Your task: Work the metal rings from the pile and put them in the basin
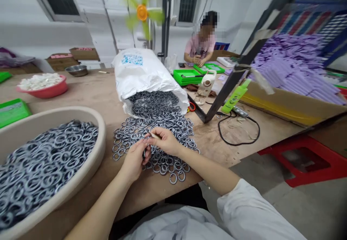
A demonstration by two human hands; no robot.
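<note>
Above a spread pile of grey rings (127, 131), my two hands meet at the fingertips. My left hand (138, 153) is closed, pinching a dark grey ring (144, 153) that its fingers partly cover. In the closed fingers of my right hand (166, 142) is a thin, pale-handled tool (155, 136); its tip is at the left fingertips and too small to make out. Behind the hands, a white woven sack (146, 70) lies on its side with its mouth toward me, and more rings spill from it.
A large beige tub (101, 131) full of rings stands at left. Beyond it are a red bowl (55, 91) of white pieces and green trays (16, 111). At right are a metal post (217, 106), a black cable (238, 144) and a box of purple pieces (292, 66). A co-worker (202, 46) sits across.
</note>
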